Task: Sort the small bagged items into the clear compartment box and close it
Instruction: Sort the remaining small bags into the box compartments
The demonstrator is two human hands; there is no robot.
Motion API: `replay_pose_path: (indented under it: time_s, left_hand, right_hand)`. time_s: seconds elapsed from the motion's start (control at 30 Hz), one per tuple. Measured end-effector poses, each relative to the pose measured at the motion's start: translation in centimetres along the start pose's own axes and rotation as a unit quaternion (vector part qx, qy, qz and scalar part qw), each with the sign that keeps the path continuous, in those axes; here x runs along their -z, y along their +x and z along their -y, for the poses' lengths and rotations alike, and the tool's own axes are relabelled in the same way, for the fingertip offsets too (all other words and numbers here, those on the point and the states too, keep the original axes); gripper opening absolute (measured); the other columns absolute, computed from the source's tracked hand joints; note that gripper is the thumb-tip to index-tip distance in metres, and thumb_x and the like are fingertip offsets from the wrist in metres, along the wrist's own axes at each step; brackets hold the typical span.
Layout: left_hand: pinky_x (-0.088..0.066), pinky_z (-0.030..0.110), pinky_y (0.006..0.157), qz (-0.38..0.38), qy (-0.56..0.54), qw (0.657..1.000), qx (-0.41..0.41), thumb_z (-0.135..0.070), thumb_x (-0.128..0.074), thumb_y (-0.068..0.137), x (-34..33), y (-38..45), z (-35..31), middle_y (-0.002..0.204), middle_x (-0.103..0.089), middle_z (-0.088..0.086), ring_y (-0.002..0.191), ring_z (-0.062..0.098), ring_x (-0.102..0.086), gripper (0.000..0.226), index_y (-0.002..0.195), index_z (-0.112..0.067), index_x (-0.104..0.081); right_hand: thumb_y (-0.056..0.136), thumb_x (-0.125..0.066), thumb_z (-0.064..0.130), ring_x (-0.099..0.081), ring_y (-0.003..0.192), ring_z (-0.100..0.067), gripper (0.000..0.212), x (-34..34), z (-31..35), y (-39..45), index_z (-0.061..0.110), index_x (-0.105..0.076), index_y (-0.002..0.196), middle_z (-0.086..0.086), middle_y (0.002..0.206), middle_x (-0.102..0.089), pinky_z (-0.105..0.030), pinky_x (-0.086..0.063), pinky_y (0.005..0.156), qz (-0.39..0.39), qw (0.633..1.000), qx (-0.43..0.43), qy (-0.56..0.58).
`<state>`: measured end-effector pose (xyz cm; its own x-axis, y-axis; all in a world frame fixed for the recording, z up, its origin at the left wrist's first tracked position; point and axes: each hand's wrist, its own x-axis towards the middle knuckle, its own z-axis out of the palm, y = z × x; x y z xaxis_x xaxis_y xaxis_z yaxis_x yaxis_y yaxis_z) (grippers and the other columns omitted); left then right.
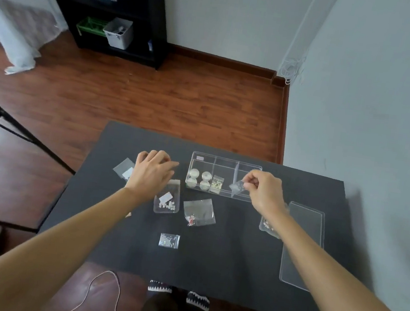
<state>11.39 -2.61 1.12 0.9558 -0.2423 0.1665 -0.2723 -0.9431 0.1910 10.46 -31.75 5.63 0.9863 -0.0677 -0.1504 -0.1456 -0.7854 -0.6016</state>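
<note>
Observed from my station: the clear compartment box (223, 179) stands open at the far middle of the dark bench (115, 222). Its left compartment holds four round white items (199, 179); a small bag with pale yellow contents (217, 184) stands in the middle compartment. The lid (302, 245) lies flat on the bench to the right, apart from the box.

My right hand (264, 192) has its fingers (249, 180) pinched on a small clear bag (237, 186), held at the divider between the middle and right compartments. My left hand (153, 171) hovers loosely curled over the bench left of the box; it appears empty, though I cannot tell for certain.

Outstanding on the bench: a bag with a white label (167, 200), a crumpled bag with red bits (198, 212), a small glittery bag (169, 240), a grey flat packet (124, 168) beside the left hand, and a bag (268, 225) partly hidden under my right forearm.

Recommendation for this step: carry the bag clear past the divider, lower it inside the right compartment before releasing, and keep it below the rim so the lid will seat. I judge the thin film likely to cling to the fingers; release with a slight spread. The left hand could steady the light box against sliding.
</note>
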Motion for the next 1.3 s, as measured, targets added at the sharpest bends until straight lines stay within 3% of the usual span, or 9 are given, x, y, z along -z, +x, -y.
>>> replay_pose_path:
  time_s: [0.13,0.2,0.4,0.5,0.7,0.87,1.0,1.13,1.3]
  left_hand:
    - [-0.037,0.043,0.096,0.068,-0.009,0.994,0.081,-0.02,-0.061,0.089,0.8,-4.7,3.9,0.108,-0.063,0.002,0.107,0.027,-0.057,0.024,0.111,-0.026,-0.07]
    - [-0.037,0.04,0.098,0.127,-0.014,0.97,0.205,-0.021,-0.057,0.091,-0.2,-11.6,7.9,0.114,-0.06,0.0,0.114,0.025,-0.052,0.029,0.118,-0.028,-0.065]
    - [-0.043,0.039,0.1,0.226,-0.09,0.943,0.227,-0.023,-0.056,0.091,-1.9,-14.1,7.7,0.13,-0.048,0.004,0.123,0.025,-0.045,0.044,0.135,-0.023,-0.051]
    - [-0.044,0.042,0.1,0.222,-0.107,0.936,0.253,-0.027,-0.06,0.091,-2.6,-15.1,7.2,0.133,-0.045,0.007,0.123,0.029,-0.044,0.05,0.138,-0.017,-0.047]
    - [-0.041,0.043,0.102,0.201,-0.155,0.927,0.277,-0.017,-0.065,0.087,-2.0,-12.5,6.7,0.125,-0.047,0.012,0.119,0.033,-0.047,0.049,0.133,-0.013,-0.05]
    - [-0.048,0.043,0.088,0.206,-0.151,0.925,0.279,-0.015,-0.068,0.081,-1.4,-10.8,6.7,0.109,-0.054,0.011,0.106,0.031,-0.053,0.03,0.109,-0.013,-0.057]
    - [-0.049,0.042,0.082,0.202,-0.155,0.923,0.288,-0.014,-0.071,0.078,-1.3,-10.7,6.8,0.104,-0.053,0.01,0.094,0.03,-0.057,0.024,0.099,-0.013,-0.059]
    - [-0.05,0.041,0.079,0.205,-0.158,0.921,0.292,-0.013,-0.073,0.077,-1.3,-10.7,6.9,0.101,-0.056,0.008,0.091,0.028,-0.057,0.022,0.095,-0.013,-0.06]
    - [-0.05,0.036,0.078,0.196,-0.16,0.923,0.291,-0.007,-0.062,0.083,-1.4,-10.8,6.8,0.097,-0.068,0.008,0.093,0.028,-0.061,0.011,0.091,-0.012,-0.066]
  right_hand:
    - [0.085,-0.067,0.005,-0.066,0.076,-0.02,0.011,-1.0,1.1,1.1,0.014,-0.071,0.079,-0.003,0.078,-0.073,-0.035,-0.056,0.071,-0.012,0.997,0.042,-0.057]
    - [0.087,-0.064,0.005,-0.062,0.085,-0.025,0.012,-5.6,4.2,1.8,0.014,-0.072,0.082,-0.007,0.081,-0.072,-0.038,-0.055,0.072,0.058,0.987,0.101,-0.107]
    - [0.093,-0.055,0.009,-0.058,0.088,-0.032,0.02,-5.9,2.3,3.4,0.018,-0.071,0.086,-0.017,0.094,-0.061,-0.035,-0.05,0.075,0.063,0.977,0.078,-0.189]
    - [0.092,-0.056,0.009,-0.056,0.09,-0.035,0.021,-6.5,2.4,3.8,0.02,-0.07,0.082,-0.011,0.088,-0.057,-0.041,-0.051,0.083,0.084,0.966,0.086,-0.227]
    - [0.088,-0.062,0.005,-0.054,0.097,-0.029,0.018,-5.8,1.9,4.4,0.021,-0.071,0.084,-0.006,0.091,-0.071,-0.038,-0.044,0.086,0.108,0.939,0.113,-0.306]
    - [0.082,-0.057,-0.002,-0.052,0.086,-0.033,0.016,-5.5,1.9,4.4,0.014,-0.061,0.085,-0.015,0.089,-0.055,-0.036,-0.046,0.077,0.089,0.933,0.112,-0.329]
    - [0.078,-0.055,-0.012,-0.051,0.089,-0.033,0.026,-6.1,1.9,4.8,0.011,-0.065,0.085,-0.01,0.078,-0.052,-0.039,-0.044,0.081,0.088,0.916,0.125,-0.372]
    - [0.079,-0.059,-0.008,-0.05,0.099,-0.032,0.027,-6.8,1.5,5.3,0.014,-0.07,0.089,-0.011,0.087,-0.068,-0.038,-0.041,0.087,0.105,0.897,0.126,-0.411]
    - [0.08,-0.064,0.001,-0.049,0.102,-0.028,0.024,-6.8,1.6,5.4,0.019,-0.072,0.092,-0.004,0.087,-0.073,-0.037,-0.037,0.085,0.087,0.888,0.133,-0.432]
